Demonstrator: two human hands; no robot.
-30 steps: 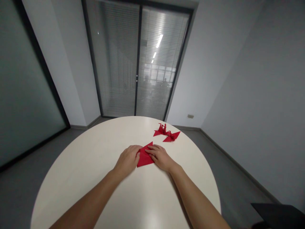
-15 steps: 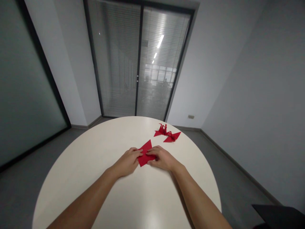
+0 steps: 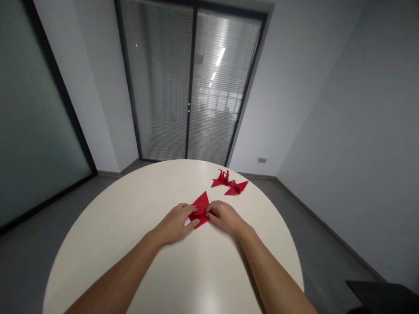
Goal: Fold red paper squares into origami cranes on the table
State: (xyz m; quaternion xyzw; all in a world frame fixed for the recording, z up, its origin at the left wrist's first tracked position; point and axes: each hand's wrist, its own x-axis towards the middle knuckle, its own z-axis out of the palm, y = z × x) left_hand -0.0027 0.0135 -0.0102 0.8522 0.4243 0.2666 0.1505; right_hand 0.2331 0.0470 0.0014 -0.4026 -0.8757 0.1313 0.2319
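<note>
A red sheet of origami paper (image 3: 200, 201), partly folded, lies on the white table between my hands, its upper corner pointing away from me. My left hand (image 3: 178, 221) rests on its left side, fingers stretched over the paper and thumb spread apart near the lower corner. At the right side, my right hand (image 3: 225, 216) pinches an edge or flap of the paper between thumb and fingers. A raised fold shows across the middle, and the right corner is hidden behind my right hand.
Two folded red paper cranes, a farther one (image 3: 223, 179) and a nearer one (image 3: 237, 188), stand near the far right edge of the round white table (image 3: 131, 196). A dark object (image 3: 382, 296) is at the lower right. Glass doors with blinds (image 3: 186, 87) are beyond.
My right fingers have closed into a pinch and lifted a fold of the paper. My left thumb has come away from the fingers, over the paper's lower part. The cranes have stayed put.
</note>
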